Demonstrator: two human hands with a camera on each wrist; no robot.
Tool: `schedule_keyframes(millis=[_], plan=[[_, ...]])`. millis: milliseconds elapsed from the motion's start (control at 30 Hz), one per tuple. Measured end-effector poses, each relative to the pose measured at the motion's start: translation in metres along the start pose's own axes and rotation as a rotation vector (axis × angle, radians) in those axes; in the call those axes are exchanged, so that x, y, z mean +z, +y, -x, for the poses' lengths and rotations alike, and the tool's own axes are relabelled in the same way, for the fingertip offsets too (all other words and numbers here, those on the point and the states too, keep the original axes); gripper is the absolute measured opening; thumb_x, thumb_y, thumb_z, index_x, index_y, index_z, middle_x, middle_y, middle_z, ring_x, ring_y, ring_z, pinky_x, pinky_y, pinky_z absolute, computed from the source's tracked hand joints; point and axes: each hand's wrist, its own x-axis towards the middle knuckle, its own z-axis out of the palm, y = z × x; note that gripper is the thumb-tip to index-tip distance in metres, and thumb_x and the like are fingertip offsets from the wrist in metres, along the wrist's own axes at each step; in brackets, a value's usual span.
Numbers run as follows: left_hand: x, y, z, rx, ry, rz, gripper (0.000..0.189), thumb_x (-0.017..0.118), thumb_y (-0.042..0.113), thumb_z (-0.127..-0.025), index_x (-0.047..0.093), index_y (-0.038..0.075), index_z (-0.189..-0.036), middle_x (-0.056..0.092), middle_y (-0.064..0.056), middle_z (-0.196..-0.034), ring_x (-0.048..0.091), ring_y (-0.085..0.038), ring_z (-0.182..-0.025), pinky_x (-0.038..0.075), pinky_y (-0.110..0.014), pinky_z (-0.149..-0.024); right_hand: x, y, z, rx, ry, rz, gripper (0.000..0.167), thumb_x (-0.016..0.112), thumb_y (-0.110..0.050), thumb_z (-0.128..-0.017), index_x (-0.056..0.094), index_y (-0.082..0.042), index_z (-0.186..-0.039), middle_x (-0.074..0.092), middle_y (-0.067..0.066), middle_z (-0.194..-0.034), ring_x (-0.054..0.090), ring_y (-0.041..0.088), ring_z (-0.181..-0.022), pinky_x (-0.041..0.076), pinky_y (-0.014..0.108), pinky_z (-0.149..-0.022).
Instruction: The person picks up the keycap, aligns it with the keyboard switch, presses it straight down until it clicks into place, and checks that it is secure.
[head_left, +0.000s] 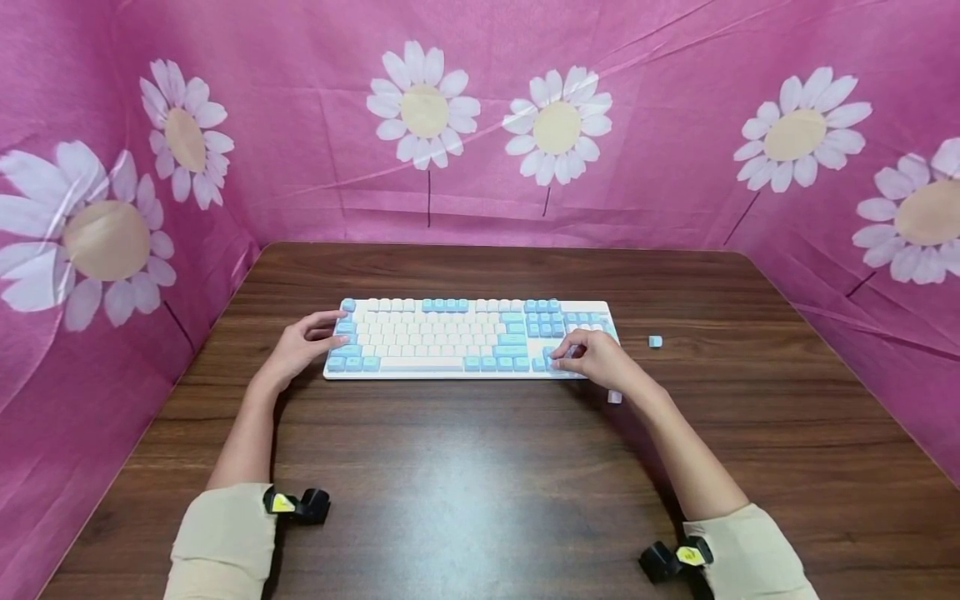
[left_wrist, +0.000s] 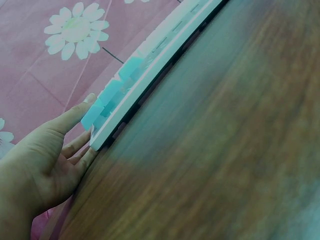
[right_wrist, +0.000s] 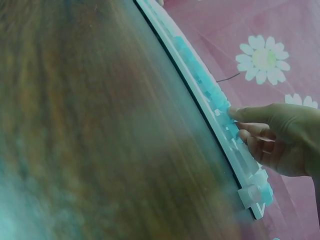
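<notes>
A white keyboard [head_left: 420,364] with white and light-blue keycaps lies flat on the table. At its left end my left hand [head_left: 296,350] holds the edge; in the left wrist view the thumb lies over the blue keys, with other fingers against the keyboard's end. My right hand [head_left: 596,358] is over the lower right part, thumb and index finger pinching a blue keycap [right_wrist: 231,114] near the arrow keys. The hand hides part of the number pad. A pale loose keycap [head_left: 615,397] lies just in front of the keyboard's right corner, below the right wrist.
A loose blue keycap [head_left: 656,342] sits on the brown wooden table [head_left: 450,467], right of the keyboard. Pink cloth [head_left: 487,200] with white daisies hangs around the back and sides. A black wrist camera [head_left: 303,506] is strapped at each sleeve.
</notes>
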Motion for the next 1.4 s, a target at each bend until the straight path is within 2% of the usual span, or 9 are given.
schedule_keyframes(millis=[300,733,1100,1400], plan=[[-0.0005,-0.0008,-0.0004,0.004,0.000,-0.009,0.056,0.066,0.030,-0.086,0.047,0.005,-0.132,0.042,-0.017,-0.133,0.041,-0.034,-0.117,0.035,-0.045,-0.090,-0.0003,0.0006,0.0003,0.004,-0.022,0.003,0.009,0.074,-0.006,-0.077,0.066,-0.009,-0.074,0.056,-0.002,-0.070,0.048,0.014,-0.061,0.040,0.025,-0.053],[-0.0006,-0.0015,-0.0007,-0.004,0.000,-0.008,0.056,0.066,0.031,-0.086,0.047,0.006,-0.132,0.042,-0.016,-0.133,0.041,-0.033,-0.117,0.036,-0.042,-0.090,0.0025,0.0031,0.0007,-0.178,-0.036,0.170,0.021,0.077,-0.007,-0.074,0.060,-0.012,-0.085,0.054,-0.004,-0.079,0.051,0.013,-0.068,0.043,0.030,-0.059],[-0.0001,-0.0019,-0.0020,-0.008,-0.007,0.001,0.056,0.066,0.031,-0.086,0.047,0.006,-0.133,0.042,-0.017,-0.134,0.040,-0.033,-0.118,0.034,-0.046,-0.092,-0.0011,0.0062,0.0027,-0.176,-0.054,0.098,0.014,0.074,-0.007,-0.077,0.063,-0.009,-0.085,0.057,-0.004,-0.078,0.053,0.012,-0.067,0.045,0.029,-0.059],[-0.0010,-0.0014,-0.0010,-0.004,-0.002,-0.004,0.055,0.066,0.031,-0.086,0.047,0.006,-0.132,0.043,-0.016,-0.133,0.041,-0.033,-0.117,0.036,-0.042,-0.089,-0.0024,0.0033,0.0020,-0.181,-0.069,0.097,0.011,0.072,-0.006,-0.079,0.065,-0.007,-0.087,0.056,-0.003,-0.079,0.053,0.012,-0.067,0.045,0.028,-0.059]])
